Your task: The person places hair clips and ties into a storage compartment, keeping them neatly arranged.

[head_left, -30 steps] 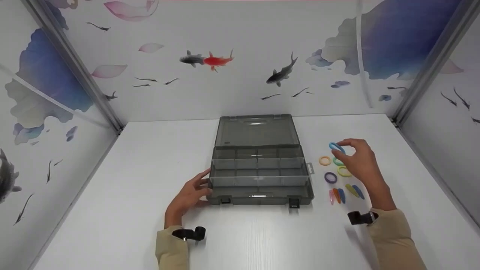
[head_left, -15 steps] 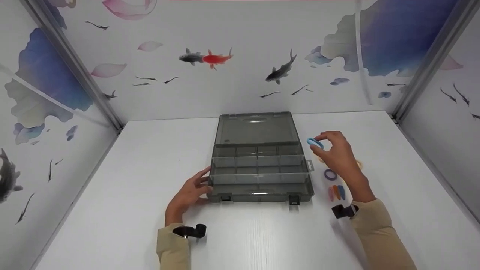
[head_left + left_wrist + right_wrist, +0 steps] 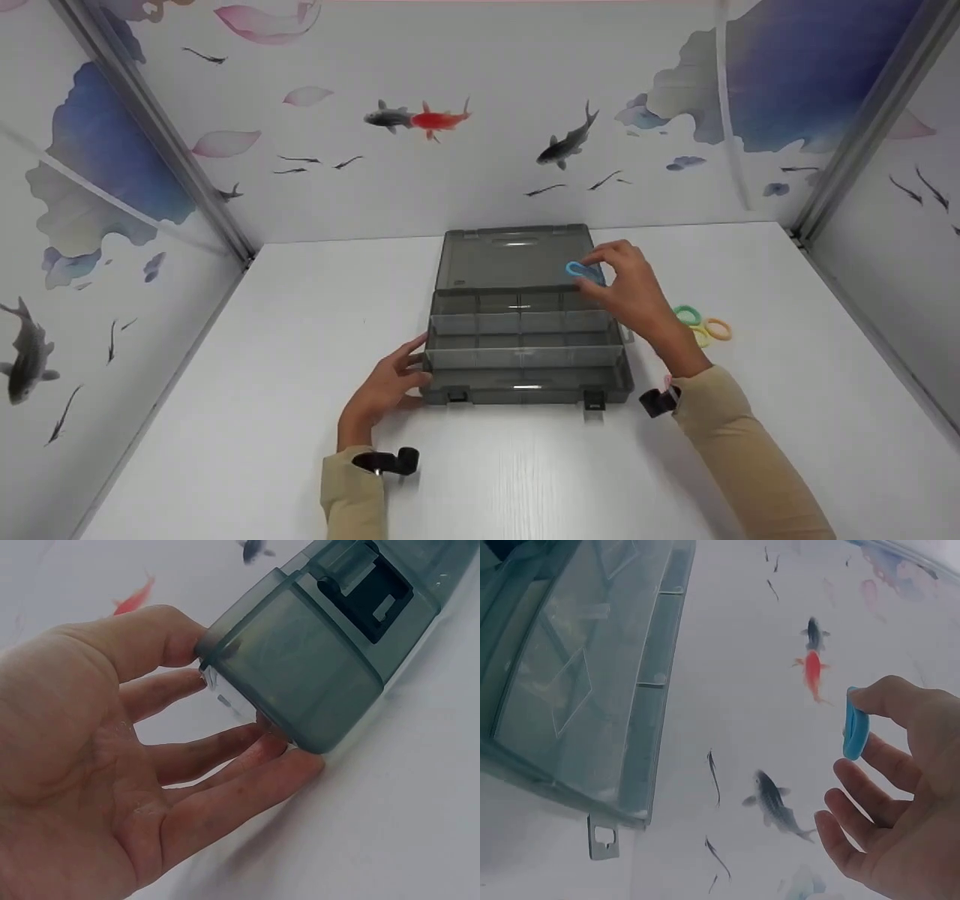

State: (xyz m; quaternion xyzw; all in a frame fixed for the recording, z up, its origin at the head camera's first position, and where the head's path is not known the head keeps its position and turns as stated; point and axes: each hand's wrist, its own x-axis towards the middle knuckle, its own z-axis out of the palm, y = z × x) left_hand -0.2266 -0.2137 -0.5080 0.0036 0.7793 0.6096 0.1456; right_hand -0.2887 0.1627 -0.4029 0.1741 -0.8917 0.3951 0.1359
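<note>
My right hand (image 3: 630,289) pinches a light blue hair tie (image 3: 857,731) between thumb and index finger, the other fingers loosely bent. In the head view it is raised, overlapping the right side of the open lid (image 3: 487,262) of a grey translucent compartment box (image 3: 525,397). Dividers split the box into rows of compartments, and none shows anything inside. My left hand (image 3: 386,382) rests against the box's left end. In the left wrist view its thumb touches the upper rim and its extended fingers lie along the side, near the bottom corner.
Right of the box lie a green hair tie (image 3: 697,318), an orange one (image 3: 727,333) and a yellow one, partly behind the right forearm. A front latch (image 3: 594,401) hangs down. Fish-patterned panels enclose the white table at back and sides.
My right hand has carried the blue hair tie leftward from over the other hair ties to the lid. Its forearm now hides the purple hair tie and most clips. The left hand stays put.
</note>
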